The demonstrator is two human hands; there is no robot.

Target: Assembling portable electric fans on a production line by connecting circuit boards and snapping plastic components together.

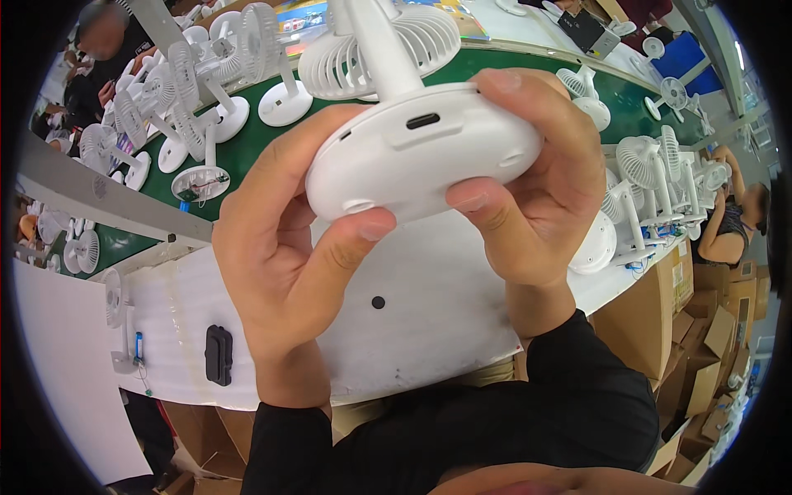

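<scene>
A white desk fan (462, 157) is held up in front of me, its round base tilted so that the underside edge and a dark charging port face me. My left hand (289, 223) wraps round the left side of the base, thumb pressed on the bottom. On the other side my right hand (544, 173) grips the base the same way, fingers on its upper rim and thumb underneath. The fan's stem and slatted head rise away from me and are cut off by the top edge. Below the hands, a small black disc (378, 303) lies on the white tabletop (429, 330).
Beyond the table a green surface (313, 153) carries several white fans (219, 124). More fans (648, 169) stand at the right. A black oblong case (219, 355) lies at the left. Open cardboard boxes (701, 371) are stacked at the right; a person (734, 214) is beyond them.
</scene>
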